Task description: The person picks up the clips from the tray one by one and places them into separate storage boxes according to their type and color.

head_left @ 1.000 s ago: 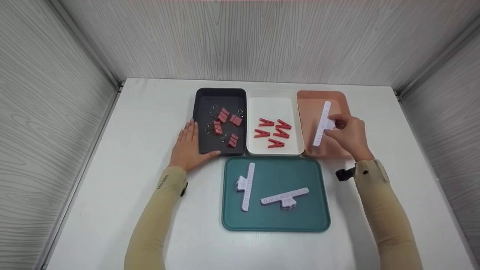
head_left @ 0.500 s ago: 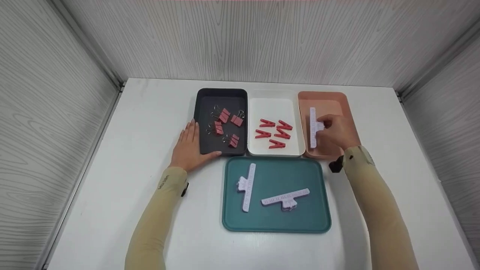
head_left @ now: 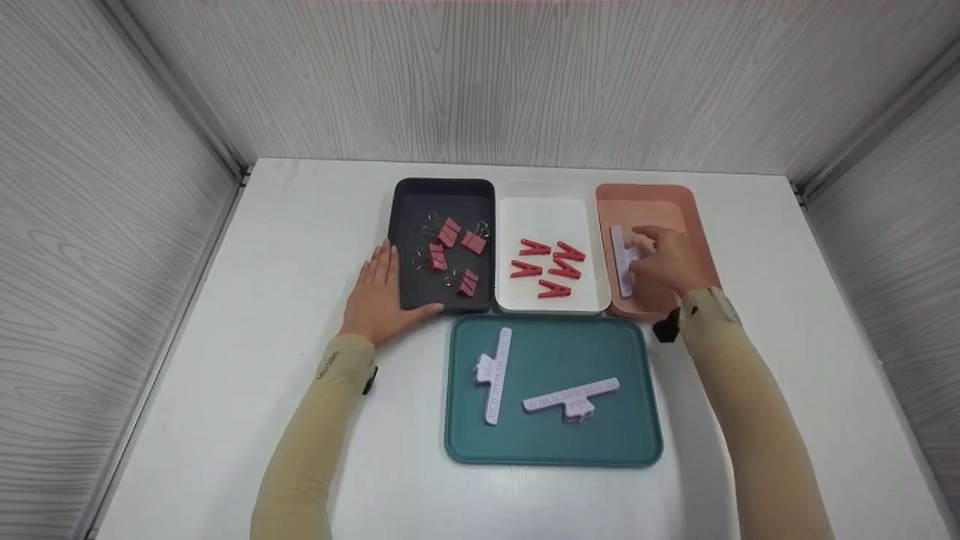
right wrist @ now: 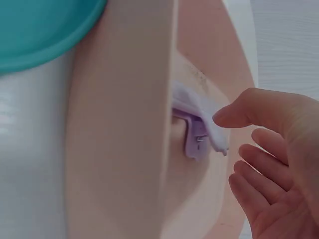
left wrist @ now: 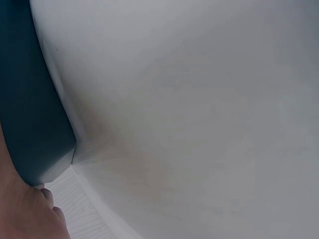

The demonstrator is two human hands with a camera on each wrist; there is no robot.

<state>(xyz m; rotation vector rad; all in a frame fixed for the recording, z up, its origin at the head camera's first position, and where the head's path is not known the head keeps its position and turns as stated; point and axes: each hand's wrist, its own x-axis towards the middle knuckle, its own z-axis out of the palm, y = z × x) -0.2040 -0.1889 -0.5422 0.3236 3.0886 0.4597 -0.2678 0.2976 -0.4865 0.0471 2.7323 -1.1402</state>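
A pale purple bag clip (head_left: 622, 262) with a long bar lies in the orange tray (head_left: 694, 217), by its left wall. My right hand (head_left: 671, 259) is over that tray; in the right wrist view its thumb and fingers are spread apart, with the clip's handle (right wrist: 212, 130) just beyond the thumb tip. My left hand (head_left: 375, 296) lies flat against the left side of the black tray (head_left: 442, 186), thumb along its near edge. Two more purple bag clips, one upright (head_left: 497, 379) and one slanted (head_left: 571, 394), lie on the teal tray (head_left: 555, 442).
Several red binder clips (head_left: 448, 231) lie in the black tray. The white tray (head_left: 544, 210) between the black and orange ones holds several small red clothespins (head_left: 554, 289). The white table (head_left: 225, 375) meets wood-grain panels (head_left: 465, 82) at its back and sides.
My right hand has moved left and down into the orange tray, laid the bag clip by the left wall and let it go. The left hand stays in place.
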